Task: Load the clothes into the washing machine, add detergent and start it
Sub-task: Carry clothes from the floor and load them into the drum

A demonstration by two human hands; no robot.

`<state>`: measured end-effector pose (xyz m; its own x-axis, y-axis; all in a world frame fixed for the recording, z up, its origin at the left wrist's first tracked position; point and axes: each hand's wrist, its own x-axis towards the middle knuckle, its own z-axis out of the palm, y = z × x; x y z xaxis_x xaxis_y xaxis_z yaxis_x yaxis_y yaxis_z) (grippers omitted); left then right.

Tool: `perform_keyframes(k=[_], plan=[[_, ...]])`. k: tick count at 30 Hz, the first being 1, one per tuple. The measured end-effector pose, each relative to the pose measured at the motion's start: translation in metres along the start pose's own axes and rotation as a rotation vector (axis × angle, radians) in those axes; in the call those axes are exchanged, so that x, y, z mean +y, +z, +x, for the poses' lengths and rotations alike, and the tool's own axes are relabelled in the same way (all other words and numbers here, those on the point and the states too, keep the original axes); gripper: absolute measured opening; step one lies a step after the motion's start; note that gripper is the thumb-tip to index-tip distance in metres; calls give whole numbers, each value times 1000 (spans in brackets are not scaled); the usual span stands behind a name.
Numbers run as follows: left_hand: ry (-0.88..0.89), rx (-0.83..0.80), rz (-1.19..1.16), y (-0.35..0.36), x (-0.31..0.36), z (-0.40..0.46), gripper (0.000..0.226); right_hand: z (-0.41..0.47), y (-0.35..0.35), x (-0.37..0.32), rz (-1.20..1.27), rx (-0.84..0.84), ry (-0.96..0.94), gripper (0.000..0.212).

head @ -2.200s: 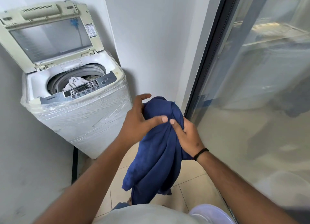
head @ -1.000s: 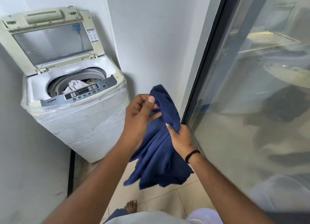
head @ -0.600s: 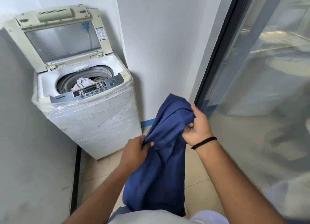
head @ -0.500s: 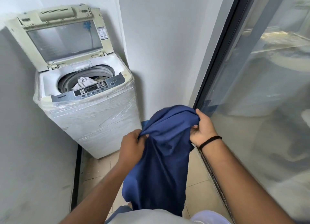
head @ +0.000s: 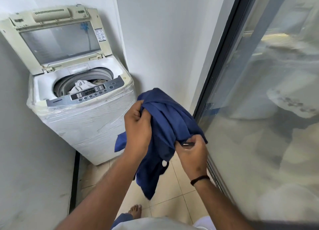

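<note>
A dark blue garment point(head: 165, 126) hangs bunched between my two hands in front of me. My left hand point(head: 137, 129) grips a fold near its top. My right hand point(head: 191, 149) pinches its lower right edge. The top-loading washing machine point(head: 82, 119) stands in the corner to the left, wrapped in clear film, with its lid point(head: 58, 38) raised. White clothes point(head: 80, 85) lie in the drum behind the grey control panel point(head: 91, 93). No detergent is in view.
White walls close in the machine on the left and behind. A glass sliding door with a dark frame point(head: 217, 71) runs along the right. The floor is beige tile point(head: 174, 195), and my bare foot point(head: 135, 210) stands on it.
My right hand has dropped from the top of the garment to pinch its lower right edge. My left hand has risen to grip a fold near the top. The garment is more bunched.
</note>
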<state>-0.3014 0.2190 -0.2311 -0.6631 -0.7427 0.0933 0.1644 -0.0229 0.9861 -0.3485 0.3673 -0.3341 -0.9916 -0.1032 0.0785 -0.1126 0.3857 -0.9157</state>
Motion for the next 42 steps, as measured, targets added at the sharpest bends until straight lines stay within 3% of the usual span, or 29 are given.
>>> perform_keyframes(k=[3, 5, 6, 8, 10, 14, 17, 20, 24, 26, 29, 31, 35, 37, 40, 42], plan=[[-86, -8, -147, 8, 13, 2, 31, -6, 3, 4, 21, 85, -148, 104], [-180, -14, -276, 12, 20, 4, 31, -2, 4, 9, -62, -18, -113, 141], [-227, -26, -354, 16, 23, 4, 29, -1, 7, 8, -116, -104, -85, 148], [-317, -74, -509, 26, 28, 1, 21, 2, 16, 8, -47, -273, -16, 135], [-427, -97, -627, 35, 32, -6, 17, 2, 27, 4, 148, -287, 45, 96], [-460, -126, -774, 28, 38, -4, 36, 16, 32, -17, 384, -56, 144, 55], [-371, -37, -783, -3, 32, 7, 25, 43, 18, -46, 1065, -11, 293, 24], [-400, 83, -674, -27, 3, 7, 28, 65, 3, -67, 1313, 110, 309, 26], [-732, 55, -281, -44, -48, -6, 29, 76, -8, -85, 1010, 265, 97, 22], [-766, 47, -112, -56, -61, -3, 36, 81, -16, -85, 761, 252, -64, 20], [-490, 24, 64, -73, -53, 16, 58, 89, -30, -82, 563, 140, -190, 19], [-223, -149, 241, -73, -35, 30, 85, 94, -36, -80, 429, 15, -263, 21], [100, -547, 505, -42, -16, 49, 124, 74, -29, -90, 33, -335, -674, 30], [173, -601, 558, -27, -19, 49, 102, 56, -22, -99, 25, -465, -777, 30], [157, -352, 666, -20, -34, 41, 34, 41, -24, -103, 54, -522, -728, 41], [124, -205, 735, -18, -42, 34, 32, 40, -33, -101, 123, -506, -626, 43]])
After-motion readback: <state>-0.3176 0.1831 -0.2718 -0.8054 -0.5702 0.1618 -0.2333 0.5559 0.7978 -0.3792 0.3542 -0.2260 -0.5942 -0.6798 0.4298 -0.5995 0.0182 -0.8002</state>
